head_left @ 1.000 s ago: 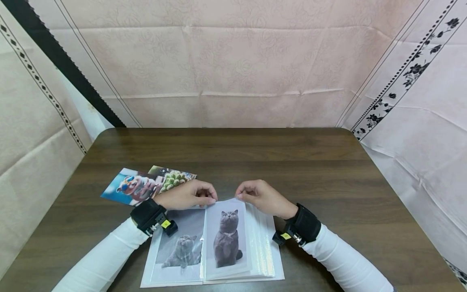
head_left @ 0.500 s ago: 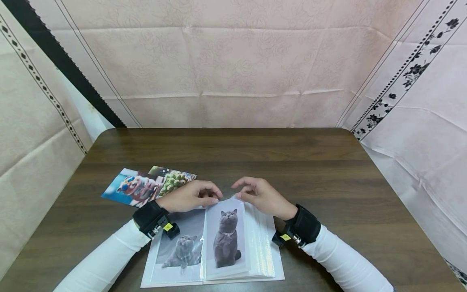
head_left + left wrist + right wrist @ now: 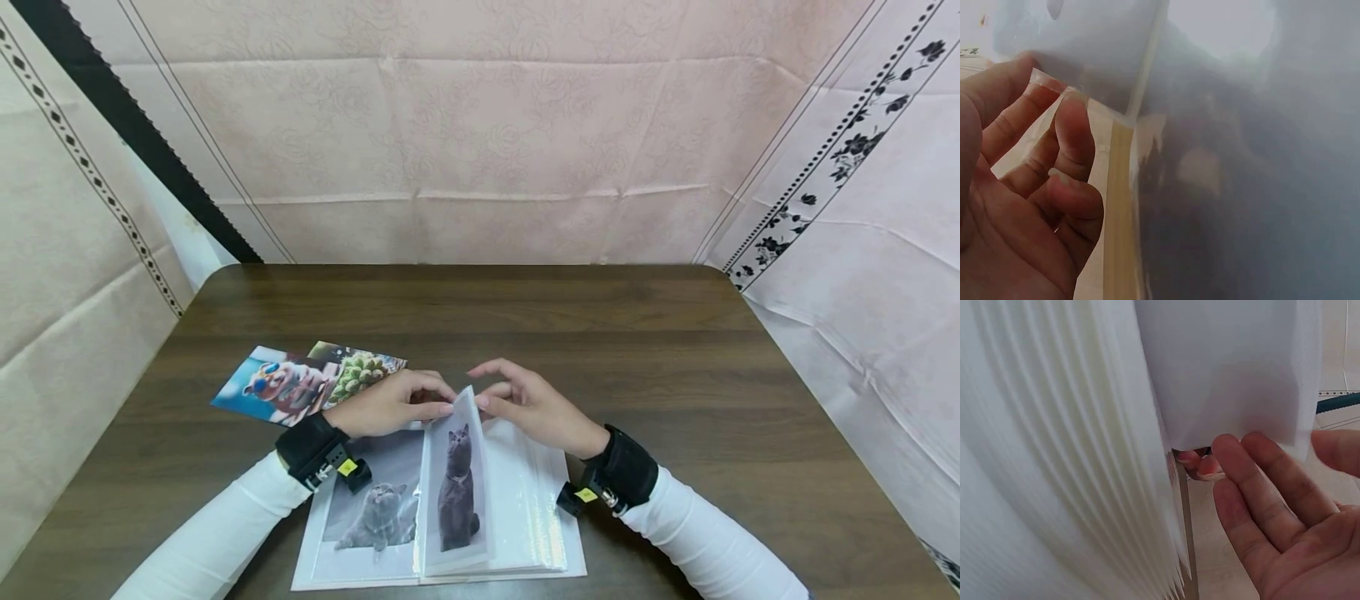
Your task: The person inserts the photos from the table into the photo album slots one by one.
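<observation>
An open photo album [image 3: 536, 500] lies near the table's front, its clear sleeves filled with cat photos. One sleeve page [image 3: 453, 500], showing a sitting grey cat, stands partly raised and leans left. At that page's top edge my left hand [image 3: 401, 402] pinches the clear plastic between thumb and finger; in the left wrist view the left hand [image 3: 1029, 169] has its other fingers loosely bent. My right hand [image 3: 536, 408] is at the page's upper right corner. In the right wrist view, the right hand's fingers [image 3: 1260, 487] touch the page's white back, with the thumb apart.
Two loose photos lie behind my left forearm: a blue one with a cartoon animal in goggles [image 3: 281, 385] and a succulent picture [image 3: 363, 371] partly beneath it. The wooden table [image 3: 480, 308] ends at a pale curtain [image 3: 480, 142] behind.
The cat page has lifted and swung left off the pages beneath. My right hand has shifted slightly left, and its index finger has straightened. The left hand has moved a little right.
</observation>
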